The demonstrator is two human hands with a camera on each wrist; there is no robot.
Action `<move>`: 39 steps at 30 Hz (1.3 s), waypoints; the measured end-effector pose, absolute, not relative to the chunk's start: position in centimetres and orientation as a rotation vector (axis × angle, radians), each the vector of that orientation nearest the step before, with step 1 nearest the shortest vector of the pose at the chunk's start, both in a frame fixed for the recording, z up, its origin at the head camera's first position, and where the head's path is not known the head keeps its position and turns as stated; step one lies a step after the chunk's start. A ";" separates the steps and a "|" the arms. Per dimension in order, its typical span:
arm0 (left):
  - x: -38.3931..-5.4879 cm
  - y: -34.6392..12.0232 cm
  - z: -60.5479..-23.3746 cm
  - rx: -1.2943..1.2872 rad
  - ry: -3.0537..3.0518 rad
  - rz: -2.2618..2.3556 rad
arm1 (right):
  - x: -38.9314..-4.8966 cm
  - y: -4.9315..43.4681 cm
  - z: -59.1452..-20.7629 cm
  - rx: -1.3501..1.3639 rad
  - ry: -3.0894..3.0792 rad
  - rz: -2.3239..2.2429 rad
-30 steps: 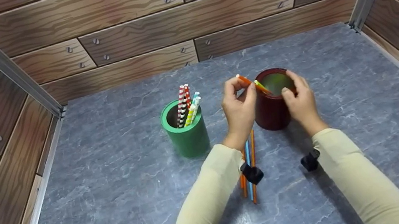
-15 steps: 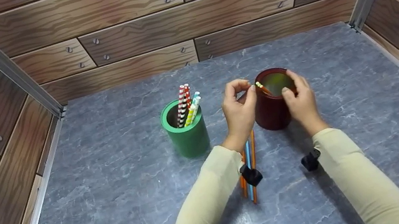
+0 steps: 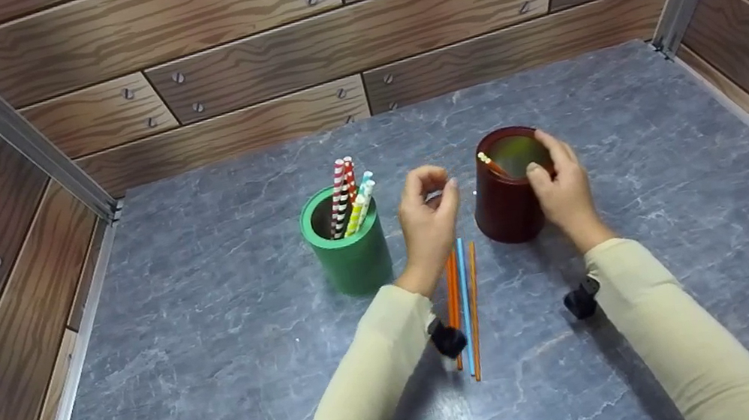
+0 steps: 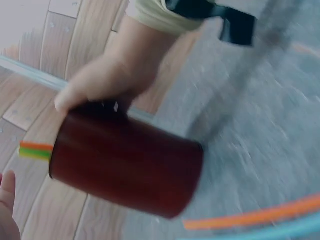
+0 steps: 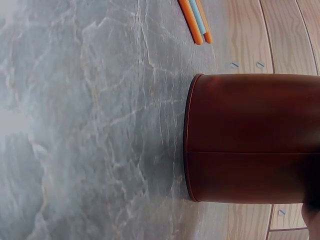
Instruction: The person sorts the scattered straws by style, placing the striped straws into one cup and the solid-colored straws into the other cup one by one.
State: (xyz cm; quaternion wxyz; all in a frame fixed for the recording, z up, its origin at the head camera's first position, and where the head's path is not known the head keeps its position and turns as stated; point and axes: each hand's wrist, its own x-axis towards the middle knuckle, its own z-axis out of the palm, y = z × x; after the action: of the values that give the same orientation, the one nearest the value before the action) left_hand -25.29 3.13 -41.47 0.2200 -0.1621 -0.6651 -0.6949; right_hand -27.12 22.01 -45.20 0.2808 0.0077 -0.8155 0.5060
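My right hand point(image 3: 563, 186) holds the rim of a dark red cylindrical cup point(image 3: 508, 214), which stands upright on the table. Two straws, one orange and one green, show at the cup's mouth; their ends point(image 4: 35, 151) stick out in the left wrist view. Left of the cup, my left hand point(image 3: 428, 228) is in the air with thumb and fingers loosely bent and nothing between them. Below it on the table lie orange straws point(image 3: 474, 307) and a blue straw point(image 3: 463, 286), side by side. The right wrist view shows the cup's wall point(image 5: 250, 135) close up.
A green cup point(image 3: 355, 266) with several patterned paper straws point(image 3: 342, 196) stands to the left of my left hand. The grey marbled tabletop point(image 3: 214, 343) is bounded by wood-patterned walls point(image 3: 260, 69) at the back and sides.
The orange straw in my left hand has dropped into the dark red cup. My left hand has let go and moved left, away from the rim. The right hand stays on the cup.
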 end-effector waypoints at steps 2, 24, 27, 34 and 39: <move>-24.8 2.4 -41.6 -0.423 -1.868 -1.910 | -27.2 22.0 -45.2 0.023 -2.190 1.358; -25.5 0.0 -47.1 -0.138 -2.655 -1.668 | -27.2 22.1 -45.3 0.033 -2.165 1.350; -25.6 0.3 -47.1 -0.100 -2.797 -1.534 | -27.2 22.1 -45.3 0.034 -2.161 1.354; -25.5 1.0 -47.5 -0.018 -2.906 -1.439 | -27.2 22.1 -45.4 0.019 -2.182 1.356; -25.5 1.2 -48.3 -0.003 -2.925 -1.372 | -27.2 22.1 -45.3 0.016 -2.181 1.354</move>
State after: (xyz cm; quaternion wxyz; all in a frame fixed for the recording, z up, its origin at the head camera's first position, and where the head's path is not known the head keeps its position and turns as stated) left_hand -25.50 1.24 -48.26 -0.0444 -0.0009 -0.9045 -0.4241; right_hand -27.18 22.13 -45.34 0.2835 0.0060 -0.8147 0.5058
